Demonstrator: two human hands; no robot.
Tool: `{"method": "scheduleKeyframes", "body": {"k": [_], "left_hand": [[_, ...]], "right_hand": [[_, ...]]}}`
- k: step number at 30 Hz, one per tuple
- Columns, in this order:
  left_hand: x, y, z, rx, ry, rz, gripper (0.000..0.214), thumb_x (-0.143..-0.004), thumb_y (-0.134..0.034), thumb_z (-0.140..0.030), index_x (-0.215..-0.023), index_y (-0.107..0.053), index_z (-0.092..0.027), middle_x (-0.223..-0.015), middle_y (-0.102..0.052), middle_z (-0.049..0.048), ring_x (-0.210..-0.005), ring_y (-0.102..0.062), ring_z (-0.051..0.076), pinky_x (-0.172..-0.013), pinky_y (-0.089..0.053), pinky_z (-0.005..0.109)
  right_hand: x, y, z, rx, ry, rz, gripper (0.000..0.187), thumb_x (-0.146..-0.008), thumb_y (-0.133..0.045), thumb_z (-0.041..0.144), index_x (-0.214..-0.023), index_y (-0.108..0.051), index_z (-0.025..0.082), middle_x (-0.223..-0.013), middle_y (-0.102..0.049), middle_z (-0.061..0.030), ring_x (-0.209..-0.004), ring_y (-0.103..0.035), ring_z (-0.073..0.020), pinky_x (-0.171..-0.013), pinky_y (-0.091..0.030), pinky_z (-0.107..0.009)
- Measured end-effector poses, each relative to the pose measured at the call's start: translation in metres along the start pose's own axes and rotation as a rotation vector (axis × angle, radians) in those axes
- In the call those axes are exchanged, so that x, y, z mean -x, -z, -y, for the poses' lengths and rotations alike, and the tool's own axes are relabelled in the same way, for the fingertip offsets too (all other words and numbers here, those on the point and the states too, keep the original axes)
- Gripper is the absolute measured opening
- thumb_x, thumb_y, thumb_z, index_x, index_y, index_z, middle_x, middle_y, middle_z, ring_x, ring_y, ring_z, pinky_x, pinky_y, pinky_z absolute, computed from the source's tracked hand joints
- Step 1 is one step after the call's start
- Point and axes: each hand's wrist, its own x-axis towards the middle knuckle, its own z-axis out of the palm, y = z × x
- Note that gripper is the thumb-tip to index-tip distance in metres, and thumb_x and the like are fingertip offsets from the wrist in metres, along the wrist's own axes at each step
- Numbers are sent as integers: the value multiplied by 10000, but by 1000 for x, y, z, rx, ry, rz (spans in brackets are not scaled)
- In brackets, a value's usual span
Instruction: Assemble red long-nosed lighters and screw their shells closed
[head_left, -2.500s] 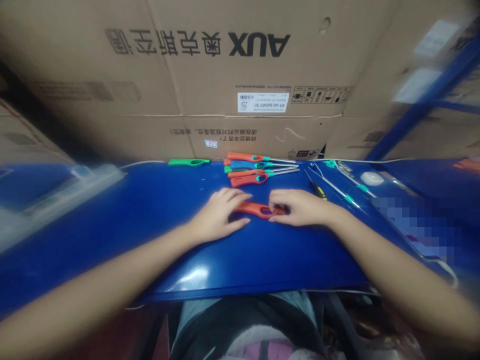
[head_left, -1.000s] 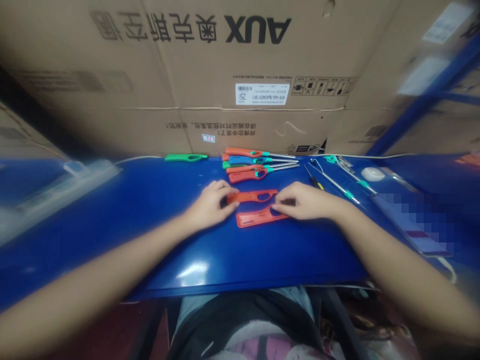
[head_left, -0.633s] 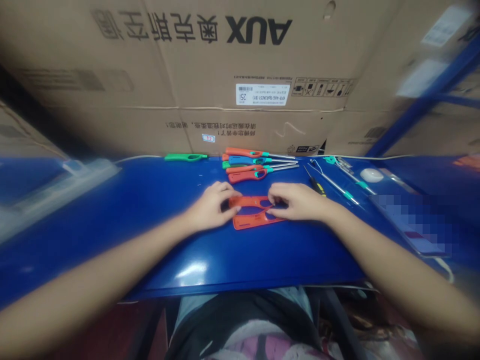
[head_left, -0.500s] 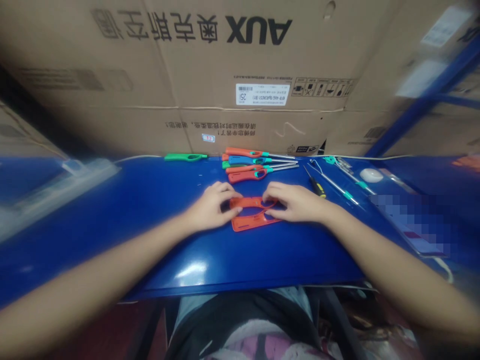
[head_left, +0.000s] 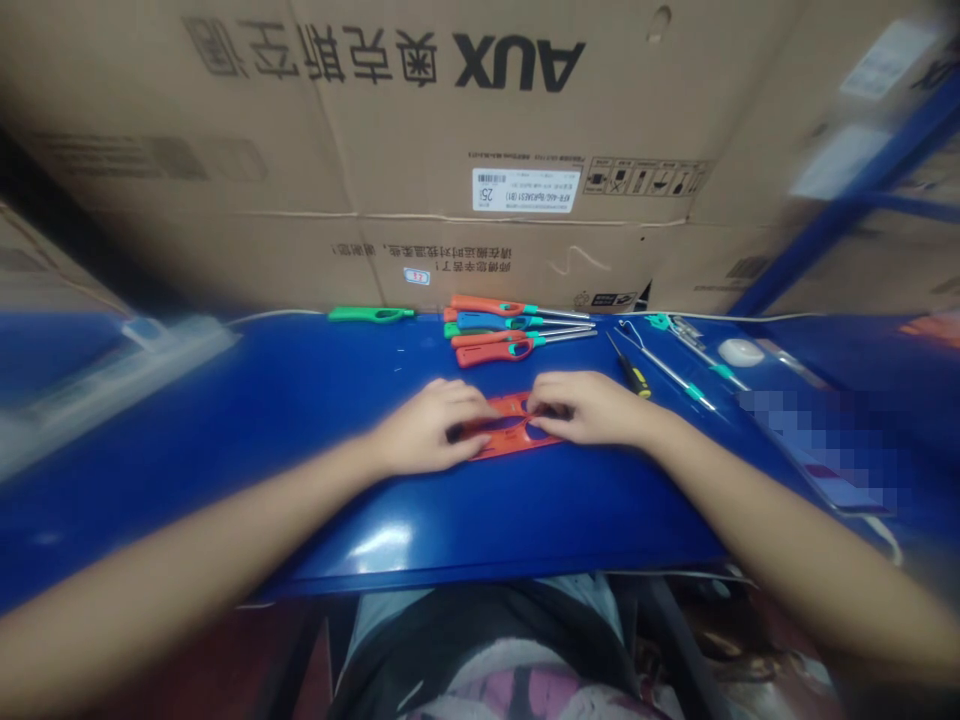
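Two orange lighter casing halves lie side by side on the blue table, with finger openings at their right ends. My left hand is curled over their left ends, fingertips on the far half and thumb at the near one. At the right ends, my right hand has its thumb and fingers bent closed around the edges of the openings. Both hands partly hide the halves. Just beyond them, several long-nosed gas lighters in orange, blue and green lie in a bundle, metal tubes pointing right.
A green lighter casing lies at the back left. Right of my hands are a black-and-yellow screwdriver, metal lighter tubes and a white rounded object. A large cardboard sheet stands along the back edge.
My left hand has shifted slightly right and nearer to me, further over the orange halves. Its fingertips now cover more of the far half. My right hand stays almost in place.
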Motion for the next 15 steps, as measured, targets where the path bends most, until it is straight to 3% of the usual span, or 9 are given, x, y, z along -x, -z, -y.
{"method": "scheduleKeyframes", "body": {"k": [15], "left_hand": [[-2, 2, 3, -5, 107, -40, 272, -876, -667, -312, -1128, -721, -224, -1084, -700, 49, -1021, -633, 236, -919, -422, 396]], "right_hand": [[-2, -6, 3, -20, 24, -4, 126, -938, -619, 240, -1011, -711, 193, -1005, -694, -56, -826, -644, -165, -725, -470, -268]]}}
